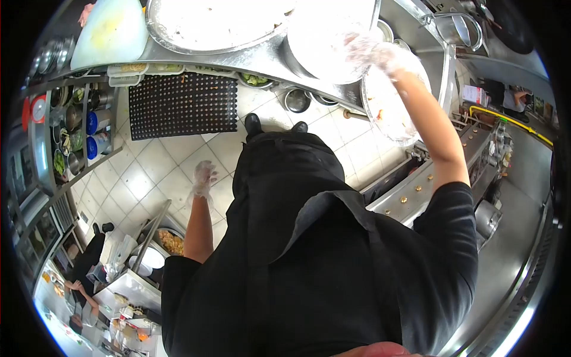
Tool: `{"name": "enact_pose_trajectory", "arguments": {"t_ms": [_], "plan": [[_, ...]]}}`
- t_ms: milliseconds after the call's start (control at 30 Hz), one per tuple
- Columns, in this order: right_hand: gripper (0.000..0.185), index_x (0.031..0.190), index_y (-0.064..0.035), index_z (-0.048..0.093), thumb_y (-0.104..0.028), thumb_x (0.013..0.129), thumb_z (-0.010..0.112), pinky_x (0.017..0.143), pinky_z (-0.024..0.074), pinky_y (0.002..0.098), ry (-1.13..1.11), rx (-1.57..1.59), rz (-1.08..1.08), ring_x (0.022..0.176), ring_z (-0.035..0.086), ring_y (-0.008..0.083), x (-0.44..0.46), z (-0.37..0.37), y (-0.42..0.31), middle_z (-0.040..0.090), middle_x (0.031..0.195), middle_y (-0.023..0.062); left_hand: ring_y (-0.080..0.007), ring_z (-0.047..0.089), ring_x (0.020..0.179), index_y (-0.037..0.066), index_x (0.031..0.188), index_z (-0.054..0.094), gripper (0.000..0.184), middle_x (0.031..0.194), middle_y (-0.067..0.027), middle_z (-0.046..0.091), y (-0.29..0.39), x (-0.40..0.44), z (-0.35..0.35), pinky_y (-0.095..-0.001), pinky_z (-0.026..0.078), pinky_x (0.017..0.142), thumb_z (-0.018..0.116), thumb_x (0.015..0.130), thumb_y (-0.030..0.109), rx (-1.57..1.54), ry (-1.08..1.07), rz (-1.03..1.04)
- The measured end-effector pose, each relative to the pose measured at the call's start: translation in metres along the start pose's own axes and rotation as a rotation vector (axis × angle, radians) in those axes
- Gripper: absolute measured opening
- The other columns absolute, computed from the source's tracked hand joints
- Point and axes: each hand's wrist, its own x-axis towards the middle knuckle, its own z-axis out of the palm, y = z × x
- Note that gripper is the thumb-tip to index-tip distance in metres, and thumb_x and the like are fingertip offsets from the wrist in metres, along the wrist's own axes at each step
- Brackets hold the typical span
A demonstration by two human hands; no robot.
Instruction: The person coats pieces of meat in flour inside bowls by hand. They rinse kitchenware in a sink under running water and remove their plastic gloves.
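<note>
My right hand (pixel 376 55), in a clear plastic glove, is over the right part of a white round container (pixel 315 50) on the steel counter. Its fingers are smeared by motion and glare, so their grip cannot be made out. Below that hand, a pale tray (pixel 386 107) with bits of food stands at the counter's edge. My left hand (pixel 204 174), also gloved in clear plastic, hangs above the tiled floor with its fingers apart and nothing in them. A large oval metal tray (pixel 217 49) holding something white lies left of the container.
A pale cutting board (pixel 110 35) lies at the upper left. Beneath the counter are a black perforated mat (pixel 183 106) and metal pots (pixel 297 101). Shelves (pixel 89 122) stand left, a stove (pixel 410 190) right. Other people (pixel 86 268) (pixel 516 98) are further off.
</note>
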Motion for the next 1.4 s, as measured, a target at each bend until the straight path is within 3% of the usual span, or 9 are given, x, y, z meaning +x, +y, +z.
{"name": "enact_pose_trajectory", "arguments": {"t_ms": [67,200,467,700,933,1267,1300,1367,1400], "plan": [[0.025,0.085,-0.0050,0.061,-0.022,0.066,0.057,0.076,0.0446,0.0334,0.072,-0.040,0.089,0.082,0.056,0.0218,0.005,0.008,-0.020,0.060,0.086,0.0118,-0.0235,0.058,0.071,0.013,0.109,0.050,0.028,0.102,-0.0090,0.057,0.003,-0.001,0.003,-0.0384,0.047,0.059,0.045,0.085,0.026,0.108,-0.013,0.007],[0.026,0.086,-0.0047,0.061,-0.021,0.067,0.057,0.077,0.0445,0.0332,0.186,-0.105,0.214,0.082,0.056,0.0219,0.015,0.003,-0.018,0.060,0.087,0.0114,-0.0236,0.058,0.071,0.013,0.108,0.051,0.027,0.101,-0.0091,0.057,0.012,-0.004,0.005,-0.0389,0.048,0.059,0.044,0.085,0.025,0.136,0.008,-0.016],[0.027,0.090,-0.0042,0.060,-0.019,0.068,0.057,0.079,0.0443,0.0329,0.027,0.001,0.060,0.084,0.056,0.0221,0.004,-0.010,-0.033,0.060,0.089,0.0107,-0.0183,0.058,0.067,0.012,0.104,0.052,0.025,0.084,-0.0058,0.060,0.010,-0.001,0.003,-0.0320,0.045,0.055,0.051,0.080,0.019,0.078,-0.037,0.023],[0.029,0.093,-0.0037,0.058,-0.018,0.069,0.056,0.080,0.0441,0.0326,0.198,-0.112,0.221,0.085,0.055,0.0222,0.015,-0.008,-0.016,0.059,0.091,0.0100,-0.0187,0.057,0.069,0.011,0.106,0.051,0.027,0.089,-0.0058,0.058,0.021,-0.003,0.010,-0.0347,0.044,0.058,0.051,0.081,0.021,0.076,-0.037,0.055],[0.030,0.097,-0.0033,0.057,-0.017,0.069,0.056,0.082,0.0438,0.0323,0.016,-0.026,0.003,0.087,0.055,0.0224,-0.012,-0.011,-0.006,0.059,0.093,0.0094,-0.0228,0.058,0.068,0.012,0.107,0.051,0.030,0.096,-0.0069,0.058,0.007,0.005,0.006,-0.0379,0.046,0.056,0.047,0.083,0.030,0.113,-0.013,0.050],[0.033,0.101,-0.0027,0.056,-0.015,0.070,0.055,0.084,0.0435,0.0319,0.280,-0.364,0.074,0.089,0.054,0.0226,0.005,0.028,0.010,0.058,0.096,0.0085,-0.0207,0.057,0.066,0.012,0.106,0.051,0.029,0.088,-0.0066,0.058,0.016,0.006,-0.001,-0.0360,0.045,0.054,0.052,0.081,0.025,0.027,0.019,0.036],[0.033,0.102,-0.0026,0.056,-0.014,0.071,0.055,0.084,0.0435,0.0319,0.335,-0.324,0.037,0.089,0.054,0.0226,-0.003,0.031,0.023,0.058,0.096,0.0084,-0.0206,0.057,0.067,0.012,0.107,0.051,0.029,0.089,-0.0064,0.058,0.012,0.008,-0.002,-0.0358,0.045,0.055,0.051,0.081,0.026,-0.021,0.030,0.045],[0.032,0.105,-0.0048,0.055,-0.010,0.073,0.053,0.087,0.0421,0.0325,0.320,0.613,0.117,0.093,0.054,0.0218,-0.025,0.040,0.064,0.058,0.101,0.0074,-0.0218,0.058,0.069,0.011,0.107,0.051,0.029,0.091,-0.0077,0.058,0.007,0.008,0.002,-0.0369,0.045,0.056,0.049,0.082,0.027,-0.010,0.033,0.035],[0.032,0.106,-0.0059,0.055,-0.009,0.074,0.053,0.089,0.0415,0.0325,0.272,0.765,0.214,0.095,0.053,0.0218,-0.024,0.015,0.061,0.057,0.103,0.0073,-0.0230,0.059,0.071,0.010,0.107,0.050,0.029,0.094,-0.0089,0.058,0.008,0.008,0.002,-0.0379,0.046,0.058,0.047,0.083,0.027,0.000,0.045,0.038]]}}
